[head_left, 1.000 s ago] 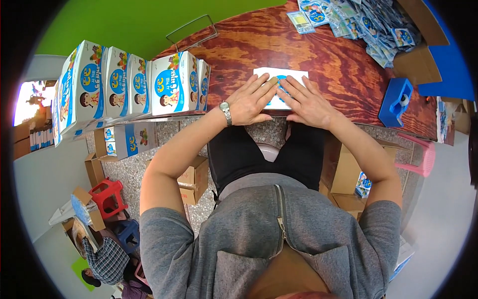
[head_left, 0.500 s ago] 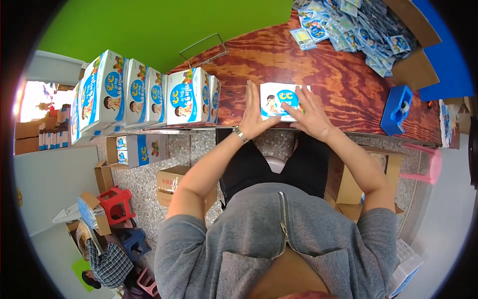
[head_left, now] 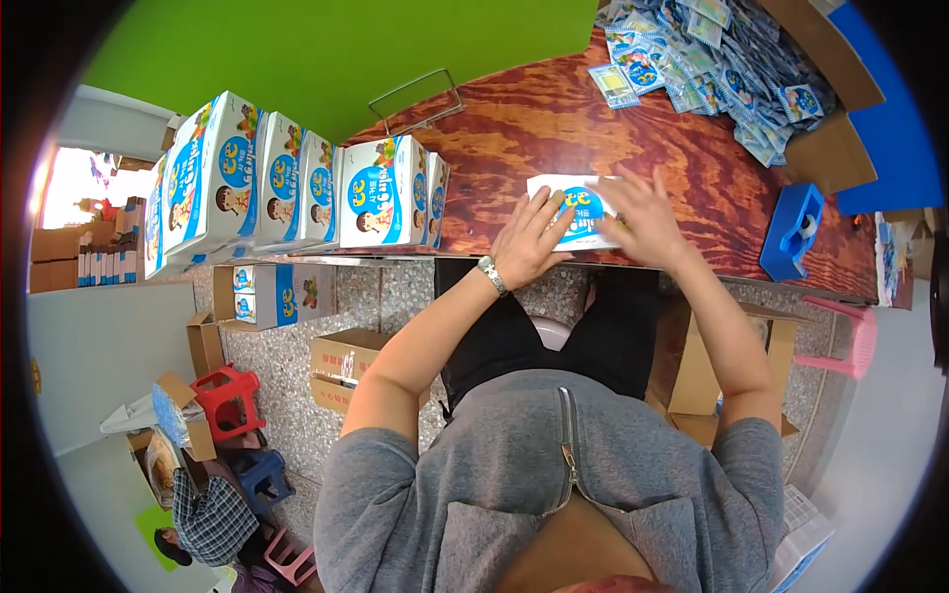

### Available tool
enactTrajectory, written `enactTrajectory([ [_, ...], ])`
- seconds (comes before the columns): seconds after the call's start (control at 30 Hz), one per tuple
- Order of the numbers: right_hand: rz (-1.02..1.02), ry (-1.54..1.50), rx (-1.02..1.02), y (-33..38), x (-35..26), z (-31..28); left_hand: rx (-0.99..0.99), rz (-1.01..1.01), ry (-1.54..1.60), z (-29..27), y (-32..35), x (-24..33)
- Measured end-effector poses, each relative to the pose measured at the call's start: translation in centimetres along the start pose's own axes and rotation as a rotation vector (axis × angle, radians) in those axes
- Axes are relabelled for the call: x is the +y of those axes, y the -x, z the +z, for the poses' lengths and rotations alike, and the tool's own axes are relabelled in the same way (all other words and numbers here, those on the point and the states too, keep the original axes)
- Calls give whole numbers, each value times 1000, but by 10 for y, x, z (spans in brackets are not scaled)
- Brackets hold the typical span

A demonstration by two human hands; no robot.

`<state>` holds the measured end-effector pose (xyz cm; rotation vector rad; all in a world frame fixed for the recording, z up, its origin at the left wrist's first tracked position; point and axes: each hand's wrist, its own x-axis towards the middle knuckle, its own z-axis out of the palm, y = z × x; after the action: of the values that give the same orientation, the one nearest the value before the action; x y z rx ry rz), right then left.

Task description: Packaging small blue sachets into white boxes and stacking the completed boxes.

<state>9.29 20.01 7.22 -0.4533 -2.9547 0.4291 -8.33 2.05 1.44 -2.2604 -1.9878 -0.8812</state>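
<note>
A small white carton [head_left: 585,210] with a blue print and a child's picture lies at the front edge of the red-brown wooden table [head_left: 539,114]. My left hand [head_left: 527,240], a watch at its wrist, rests over the carton's left side with fingers stretched out. At the carton's right side my right hand [head_left: 647,225] is partly blurred, its fingers apart. Whether it touches the carton I cannot tell. Neither hand grips anything. The carton's left edge is hidden under my fingers.
Stacked cartons [head_left: 371,198] line the table's left. A sachet pile [head_left: 727,74] lies at the far right beside a cardboard flap [head_left: 825,153]. Nearer stands a blue tape dispenser [head_left: 793,232]. A wire stand [head_left: 415,102] sits at the back. Behind left, a person in plaid [head_left: 213,524] works.
My left hand has moved from beside the carton onto its left part. My right hand has lifted or slid off the carton's top toward its right side.
</note>
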Motion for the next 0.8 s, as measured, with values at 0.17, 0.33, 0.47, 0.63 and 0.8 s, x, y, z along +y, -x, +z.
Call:
enactTrajectory([
  [0.17,-54,-293,2,-77,-5,11,95,99,-111,6,3,-2],
  [0.33,29,-369,-225,-91,-5,25,153,90,-184,11,4,-4],
  [0.47,62,-325,-282,-91,0,25,154,74,-198,13,5,-4],
  [0.63,80,-328,-333,-97,0,28,151,79,-181,11,3,-4],
  [0.8,19,-393,-183,-87,-3,28,207,122,-131,13,3,-7],
])
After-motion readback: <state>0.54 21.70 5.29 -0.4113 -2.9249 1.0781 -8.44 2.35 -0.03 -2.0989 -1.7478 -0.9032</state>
